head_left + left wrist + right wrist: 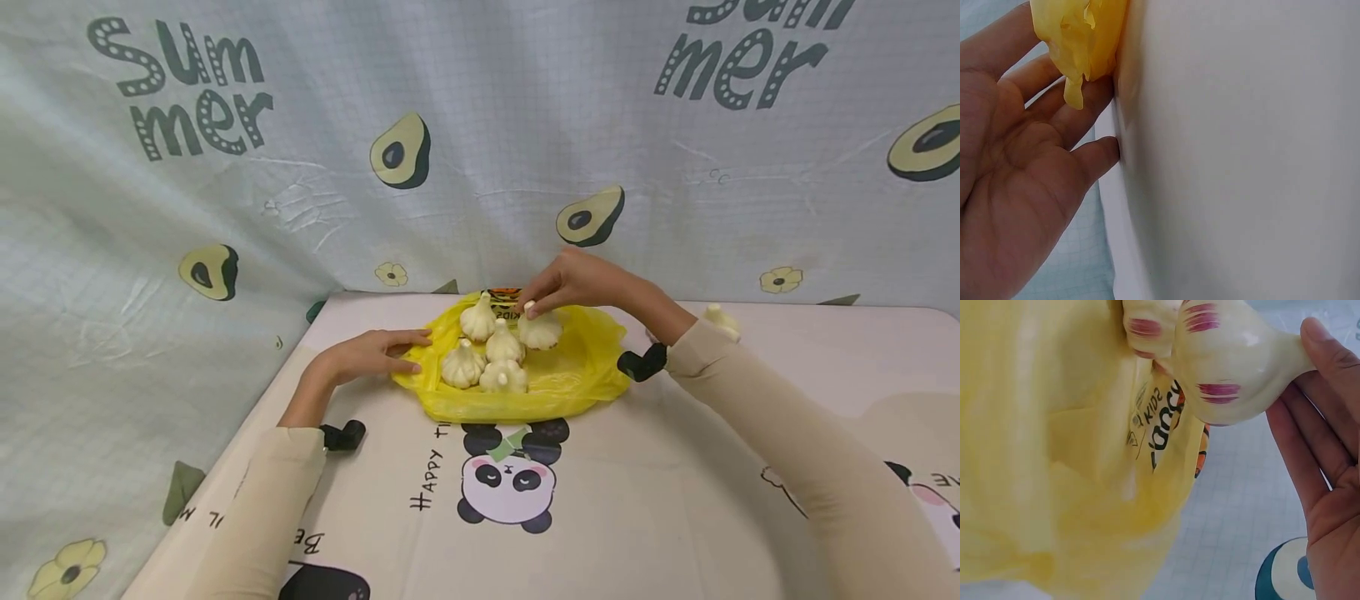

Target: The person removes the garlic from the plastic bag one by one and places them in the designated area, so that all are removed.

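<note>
Yellow plastic, thin and crinkled, forms a bag [577,362] near the table's [645,500] far edge, with four garlic bulbs [462,367] on it. The right hand [576,279] pinches another glossy garlic bulb [542,332] by its narrow neck, a sensible hold: it looks light, firm, slippery round the body. The left hand [367,354], fingers loosely apart, touches the bag's left edge; such soft film should shift easily.
</note>
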A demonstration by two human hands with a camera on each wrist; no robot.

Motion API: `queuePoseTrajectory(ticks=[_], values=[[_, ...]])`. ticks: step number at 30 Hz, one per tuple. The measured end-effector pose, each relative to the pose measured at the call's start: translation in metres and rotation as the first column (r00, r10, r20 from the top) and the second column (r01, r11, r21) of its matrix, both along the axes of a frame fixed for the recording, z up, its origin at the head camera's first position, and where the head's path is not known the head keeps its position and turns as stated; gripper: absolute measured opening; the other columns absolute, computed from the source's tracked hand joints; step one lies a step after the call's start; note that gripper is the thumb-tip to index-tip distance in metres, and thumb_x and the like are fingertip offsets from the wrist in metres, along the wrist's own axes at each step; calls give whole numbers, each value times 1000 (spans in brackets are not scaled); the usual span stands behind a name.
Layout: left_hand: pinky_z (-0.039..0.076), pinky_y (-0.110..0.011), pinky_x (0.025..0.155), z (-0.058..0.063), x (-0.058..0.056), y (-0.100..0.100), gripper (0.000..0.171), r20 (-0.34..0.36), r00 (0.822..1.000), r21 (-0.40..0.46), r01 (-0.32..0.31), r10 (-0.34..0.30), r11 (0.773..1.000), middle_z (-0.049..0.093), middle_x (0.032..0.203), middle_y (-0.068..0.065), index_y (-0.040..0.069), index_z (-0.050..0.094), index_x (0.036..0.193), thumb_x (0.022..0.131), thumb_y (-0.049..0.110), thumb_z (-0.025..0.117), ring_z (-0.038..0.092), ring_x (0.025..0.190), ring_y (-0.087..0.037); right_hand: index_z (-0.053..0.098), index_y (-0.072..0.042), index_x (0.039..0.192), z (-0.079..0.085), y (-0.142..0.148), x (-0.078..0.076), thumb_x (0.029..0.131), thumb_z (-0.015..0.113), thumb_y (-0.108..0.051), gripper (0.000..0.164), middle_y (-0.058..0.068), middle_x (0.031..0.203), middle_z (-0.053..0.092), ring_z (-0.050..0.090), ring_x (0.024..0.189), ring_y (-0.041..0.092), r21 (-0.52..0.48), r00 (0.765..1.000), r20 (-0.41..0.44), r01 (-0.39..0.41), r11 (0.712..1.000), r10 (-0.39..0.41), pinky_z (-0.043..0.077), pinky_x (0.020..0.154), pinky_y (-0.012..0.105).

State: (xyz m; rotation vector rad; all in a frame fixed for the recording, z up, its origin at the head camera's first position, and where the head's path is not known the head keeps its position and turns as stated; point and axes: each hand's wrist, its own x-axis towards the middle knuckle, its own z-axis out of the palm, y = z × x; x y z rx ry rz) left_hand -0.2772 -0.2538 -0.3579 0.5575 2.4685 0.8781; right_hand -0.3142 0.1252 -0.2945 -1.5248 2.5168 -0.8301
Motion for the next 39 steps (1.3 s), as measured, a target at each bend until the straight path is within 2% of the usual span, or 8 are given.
queuePoseTrajectory(ticks=[8,14,18,22,28,39], values=[[20,-55,122,1,-1,0,58,15,1000,-6,-7,7,1000,32,165,-8,11,52,149,96,28,72,24,153,-33,82,-12,107,-4,17,10,90,79,-21,19,-3,98,79,71,78,6,-30,997,-2,72,997,-72,50,62,22],[20,-55,122,0,-2,-1,59,19,1000,0,-7,7,1000,31,165,-8,11,52,149,96,29,72,24,153,-34,82,-11,107,-8,27,13,88,80,-19,20,-3,95,79,65,70,6,-40,996,15,92,995,-91,44,58,20],[20,-55,122,0,-1,-1,59,25,1000,14,-12,12,1000,31,165,-10,10,52,149,96,28,72,25,152,-34,82,-11,106,-9,32,16,87,81,-17,20,-3,95,79,67,70,8,-56,997,10,81,995,-81,44,57,20],[21,-54,122,0,-1,-1,59,28,1000,16,-16,15,1000,31,165,-11,10,52,149,96,28,72,27,152,-34,82,-12,105,-11,38,17,86,82,-16,19,-4,94,79,69,70,10,-79,998,-8,61,995,-61,46,56,20],[21,-54,122,1,-1,-1,60,25,1000,14,-8,8,1000,31,165,-11,10,52,149,96,28,72,26,152,-34,83,-13,104,-11,45,22,85,82,-17,19,-7,93,79,71,77,4,-77,995,6,98,992,-97,55,65,22],[21,-54,122,1,0,-1,59,39,999,39,-16,14,999,31,165,-12,9,52,149,96,25,72,25,152,-34,83,-13,102,-10,58,29,86,82,-17,17,-6,93,79,74,85,6,-95,993,39,115,989,-111,57,67,22]])
